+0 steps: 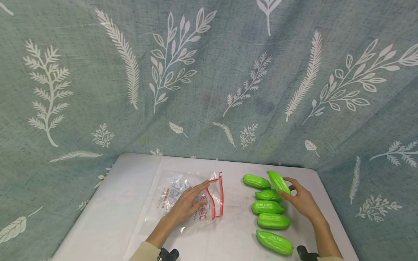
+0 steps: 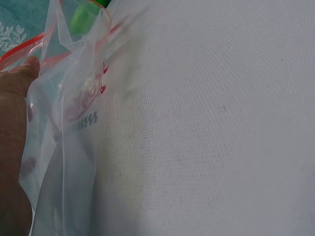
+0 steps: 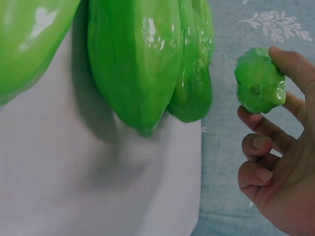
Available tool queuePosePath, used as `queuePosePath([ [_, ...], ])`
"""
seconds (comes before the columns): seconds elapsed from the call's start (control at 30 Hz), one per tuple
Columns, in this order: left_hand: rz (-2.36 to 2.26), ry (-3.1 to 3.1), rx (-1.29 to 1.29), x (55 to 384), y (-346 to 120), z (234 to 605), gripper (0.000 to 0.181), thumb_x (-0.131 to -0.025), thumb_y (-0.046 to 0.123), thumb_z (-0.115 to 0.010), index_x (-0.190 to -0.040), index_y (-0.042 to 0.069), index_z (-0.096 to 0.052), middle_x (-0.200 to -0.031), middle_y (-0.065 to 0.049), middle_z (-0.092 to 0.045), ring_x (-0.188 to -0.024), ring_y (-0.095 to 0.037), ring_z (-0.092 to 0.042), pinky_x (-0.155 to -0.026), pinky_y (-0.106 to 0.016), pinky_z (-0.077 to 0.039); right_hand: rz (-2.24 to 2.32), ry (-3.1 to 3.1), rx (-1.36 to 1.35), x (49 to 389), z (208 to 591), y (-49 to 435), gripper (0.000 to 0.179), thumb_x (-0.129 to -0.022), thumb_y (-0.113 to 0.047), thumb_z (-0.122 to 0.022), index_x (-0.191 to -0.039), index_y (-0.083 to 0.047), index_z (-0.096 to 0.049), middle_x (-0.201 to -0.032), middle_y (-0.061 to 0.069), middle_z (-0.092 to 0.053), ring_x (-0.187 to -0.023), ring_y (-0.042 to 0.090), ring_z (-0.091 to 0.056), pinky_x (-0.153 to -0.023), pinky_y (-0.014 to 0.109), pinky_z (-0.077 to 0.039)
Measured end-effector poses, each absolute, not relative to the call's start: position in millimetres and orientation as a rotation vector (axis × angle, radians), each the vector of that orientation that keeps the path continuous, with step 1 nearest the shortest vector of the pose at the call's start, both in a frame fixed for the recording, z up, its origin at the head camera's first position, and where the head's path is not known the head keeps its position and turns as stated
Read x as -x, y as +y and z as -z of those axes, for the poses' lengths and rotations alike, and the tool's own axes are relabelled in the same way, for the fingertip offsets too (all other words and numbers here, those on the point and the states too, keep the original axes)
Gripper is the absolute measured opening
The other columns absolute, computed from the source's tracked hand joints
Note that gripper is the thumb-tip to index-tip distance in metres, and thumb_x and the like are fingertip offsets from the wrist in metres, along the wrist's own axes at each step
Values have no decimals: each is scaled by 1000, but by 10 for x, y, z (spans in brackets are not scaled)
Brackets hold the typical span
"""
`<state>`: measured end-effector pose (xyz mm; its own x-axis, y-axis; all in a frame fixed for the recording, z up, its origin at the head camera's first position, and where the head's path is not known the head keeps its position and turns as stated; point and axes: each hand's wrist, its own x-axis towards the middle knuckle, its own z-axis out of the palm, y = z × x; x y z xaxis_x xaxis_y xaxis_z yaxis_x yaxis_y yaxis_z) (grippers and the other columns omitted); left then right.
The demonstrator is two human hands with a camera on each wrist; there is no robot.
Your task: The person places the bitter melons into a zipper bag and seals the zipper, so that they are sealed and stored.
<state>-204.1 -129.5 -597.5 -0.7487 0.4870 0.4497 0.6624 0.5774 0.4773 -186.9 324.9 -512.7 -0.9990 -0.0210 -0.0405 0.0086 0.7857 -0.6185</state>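
My right hand (image 1: 301, 197) pinches a bright green cucumber (image 1: 278, 182) between thumb and fingers, holding it raised and tilted over the others. In the right wrist view its blunt, ridged end (image 3: 257, 91) faces the camera, and the other fingers are curled beside it. On the left, a clear zip bag (image 1: 164, 214) with red edging and printed lettering lies on the table. My left hand (image 1: 186, 204) rests on that bag with fingers extended, fingertips close to its red-edged mouth (image 1: 222, 195). The left wrist view shows the thumb (image 2: 30, 69) against the bag's plastic.
Several more green cucumbers lie in a rough column on the right of the white table (image 1: 240, 232), one at the back (image 1: 256, 181) and one nearest me (image 1: 275, 242). A patterned green-grey cloth (image 1: 209, 72) hangs behind and around the table.
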Motion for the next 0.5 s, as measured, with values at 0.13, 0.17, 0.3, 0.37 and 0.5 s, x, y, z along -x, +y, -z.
queuePosePath([
  [0.13,939,-2528,958,2036,-1296,5987,75,-93,23,-72,-158,23,-35,-161,0,-38,-142,-25,-44,-113,-61,-35,1016,2916,14,1894,5113,3201,75,-92,-59,-64,-152,-22,-39,-123,18,-61,-99,30,-61,-70,38,-50],
  [0.17,938,-2527,960,2036,-1297,5988,75,-93,23,-72,-158,23,-34,-161,0,-38,-142,-24,-44,-113,-61,-35,1017,2914,15,1897,5105,3188,75,-92,-59,-65,-152,-22,-40,-124,18,-61,-100,30,-62,-70,38,-50],
  [0.3,941,-2527,966,2034,-1301,5979,74,-94,24,-72,-158,23,-34,-161,-1,-38,-142,-25,-44,-113,-62,-34,1025,2907,41,1915,5089,3143,74,-92,-59,-65,-152,-23,-40,-124,18,-61,-103,32,-62,-71,39,-51],
  [0.37,941,-2535,966,2030,-1306,5975,74,-94,25,-71,-158,24,-34,-161,0,-38,-143,-24,-43,-113,-61,-34,1022,2904,56,1928,5090,3121,75,-91,-60,-65,-152,-22,-41,-124,18,-61,-103,32,-62,-71,40,-51],
  [0.5,944,-2548,962,2029,-1312,5968,73,-95,26,-71,-158,25,-34,-162,2,-37,-144,-22,-42,-114,-60,-34,1013,2892,66,1948,5094,3076,76,-91,-61,-65,-152,-23,-41,-125,18,-61,-104,32,-62,-72,41,-51],
])
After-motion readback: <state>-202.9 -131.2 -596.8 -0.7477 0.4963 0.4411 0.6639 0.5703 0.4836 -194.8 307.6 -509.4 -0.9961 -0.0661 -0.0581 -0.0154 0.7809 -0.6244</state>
